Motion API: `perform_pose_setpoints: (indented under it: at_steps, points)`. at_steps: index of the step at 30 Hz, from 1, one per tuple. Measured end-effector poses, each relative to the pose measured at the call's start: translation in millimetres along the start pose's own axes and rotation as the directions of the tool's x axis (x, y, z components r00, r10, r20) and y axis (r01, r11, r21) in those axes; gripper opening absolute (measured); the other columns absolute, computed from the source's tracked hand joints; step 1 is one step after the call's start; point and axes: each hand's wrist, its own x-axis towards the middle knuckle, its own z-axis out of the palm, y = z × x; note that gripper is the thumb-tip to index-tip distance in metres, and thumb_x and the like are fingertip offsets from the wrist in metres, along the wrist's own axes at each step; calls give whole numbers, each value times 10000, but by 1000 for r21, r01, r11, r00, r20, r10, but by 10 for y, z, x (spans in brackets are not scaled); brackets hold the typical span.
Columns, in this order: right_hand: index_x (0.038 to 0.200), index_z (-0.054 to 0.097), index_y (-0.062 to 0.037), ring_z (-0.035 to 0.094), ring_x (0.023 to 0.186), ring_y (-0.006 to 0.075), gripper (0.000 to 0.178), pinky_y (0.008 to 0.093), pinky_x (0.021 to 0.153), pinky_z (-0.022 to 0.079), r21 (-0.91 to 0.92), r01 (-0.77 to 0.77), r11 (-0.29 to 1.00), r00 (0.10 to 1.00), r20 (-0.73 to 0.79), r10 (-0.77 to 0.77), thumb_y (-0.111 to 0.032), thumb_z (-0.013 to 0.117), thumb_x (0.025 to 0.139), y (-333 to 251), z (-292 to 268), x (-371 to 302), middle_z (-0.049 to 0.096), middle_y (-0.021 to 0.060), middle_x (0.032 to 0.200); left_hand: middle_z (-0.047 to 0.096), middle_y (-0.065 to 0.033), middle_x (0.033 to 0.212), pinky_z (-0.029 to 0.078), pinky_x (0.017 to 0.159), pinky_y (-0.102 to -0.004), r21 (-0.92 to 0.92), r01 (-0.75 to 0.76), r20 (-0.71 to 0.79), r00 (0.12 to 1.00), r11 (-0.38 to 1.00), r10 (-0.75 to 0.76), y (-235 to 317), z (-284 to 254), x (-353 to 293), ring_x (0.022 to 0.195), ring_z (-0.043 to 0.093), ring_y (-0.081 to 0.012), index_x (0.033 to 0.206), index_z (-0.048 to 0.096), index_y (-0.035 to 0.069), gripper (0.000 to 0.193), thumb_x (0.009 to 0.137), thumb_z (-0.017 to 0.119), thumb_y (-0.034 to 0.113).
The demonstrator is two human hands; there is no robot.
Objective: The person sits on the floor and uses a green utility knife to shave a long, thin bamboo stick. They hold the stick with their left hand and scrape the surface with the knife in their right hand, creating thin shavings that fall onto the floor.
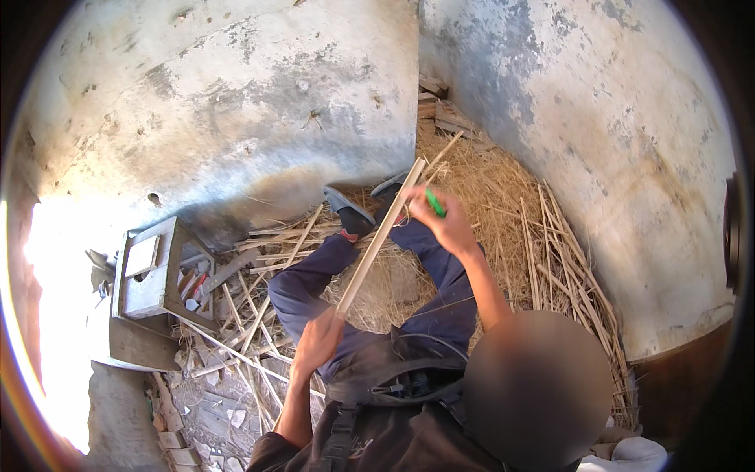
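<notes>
A long, pale strip of split wood or bamboo (373, 250) slants up and away from my lap between my knees. My left hand (319, 340) is closed round its near end. Toward the far end, my right hand (442, 222) grips a small tool with a bright green handle (435, 203); its working end is hidden, so its kind cannot be told. The right fingers lie against the strip, slightly blurred. Thin curled shavings (435, 170) hang by the strip's far end. My legs in dark blue trousers (311, 277) are bent to either side.
Straw-like shavings (491, 177) cover the floor ahead. Long thin sticks (570, 271) lie along the right wall, others (255, 326) at left. An open wooden box (149, 271) holding small items stands at far left. Worn walls (275, 94) enclose the corner.
</notes>
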Motion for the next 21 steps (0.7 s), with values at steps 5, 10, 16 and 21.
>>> perform_pose_setpoints:
  at_steps: [5, 10, 16, 21]
  points:
    - [1373, 681, -39, 703, 1216, 336, 453, 412, 1085, 504, -363, 46, 931, 914, -360, -186, -340, 677, 1034, 425, -376, 529, 739, 202, 1298, 590, -185, 684, 463, 664, -485, 56, -86, -28, 996, 995, 87, 93, 91, -83, 650, 621, -369, 926, 565, -7, 367, 1106, 531, 311]
    - [1337, 687, -2, 753, 985, 286, 435, 399, 880, 533, -280, -88, 956, 992, -108, 60, -323, 653, 1045, 779, -542, 608, 781, 173, 1047, 597, -228, 735, 456, 686, -500, 74, -109, -48, 992, 991, 112, 62, 118, -137, 707, 616, -422, 957, 586, -11, 314, 1093, 565, 271]
    - [1191, 750, -20, 693, 696, 305, 343, 444, 650, 486, -533, -129, 836, 982, -189, 31, -311, 652, 1040, 822, -512, 482, 674, 145, 708, 621, -243, 755, 466, 712, -516, 74, -121, -19, 992, 990, 123, -71, 54, -149, 756, 626, -465, 954, 611, -8, 317, 1083, 565, 277]
    - [1098, 794, -54, 628, 608, 313, 294, 460, 617, 469, -731, 0, 683, 990, -95, -101, -308, 672, 1018, 718, -608, 368, 653, 174, 698, 658, -236, 777, 486, 716, -502, 119, -50, 5, 999, 992, 50, -62, -104, -172, 764, 653, -445, 961, 646, -4, 342, 1073, 562, 308]
